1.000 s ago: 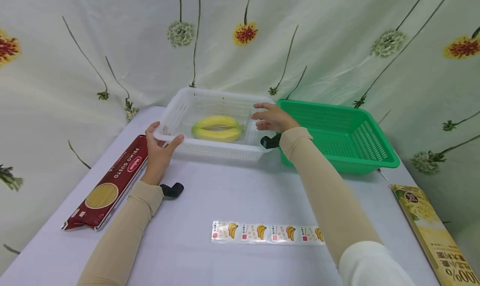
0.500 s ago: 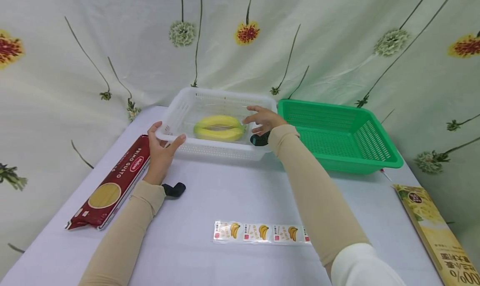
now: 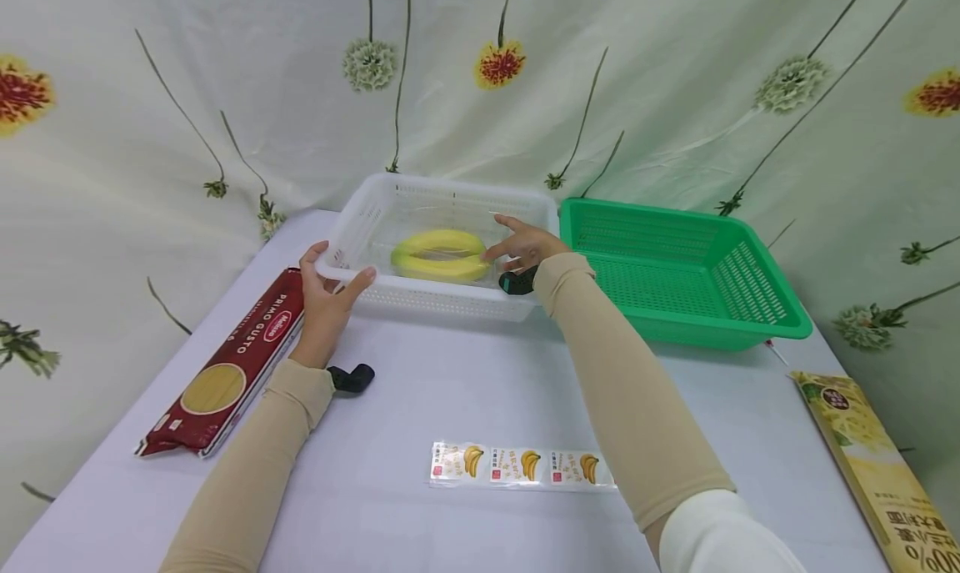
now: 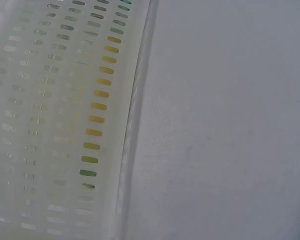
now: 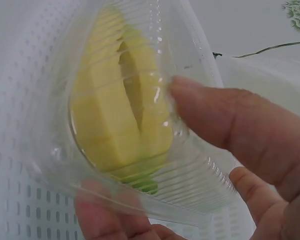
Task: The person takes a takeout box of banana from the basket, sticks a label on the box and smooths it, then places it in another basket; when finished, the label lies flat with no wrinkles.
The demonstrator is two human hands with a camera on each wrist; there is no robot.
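My left hand [image 3: 322, 314] grips the front left corner of the white basket [image 3: 442, 299], thumb on the rim; in the left wrist view only the basket's slotted wall [image 4: 65, 115] shows. Inside the basket lies a clear plastic box with yellow-green bananas [image 3: 441, 266]. My right hand [image 3: 528, 243] reaches in at the box's right end. In the right wrist view the thumb of this hand [image 5: 260, 145] presses on the clear box [image 5: 180, 170], and its fingers lie on the opposite side, partly seen through the plastic, around the bananas [image 5: 110, 110].
A green basket [image 3: 682, 327] stands against the right side of the white one. A red pasta packet [image 3: 232, 360] lies at the left, a yellow packet [image 3: 873, 464] at the right. A strip of banana stickers [image 3: 521, 466] lies at the front, partly behind my right sleeve.
My right hand has moved left and down into the white basket, from above its right side to the clear box, and now holds it. My left hand keeps its grip on the corner.
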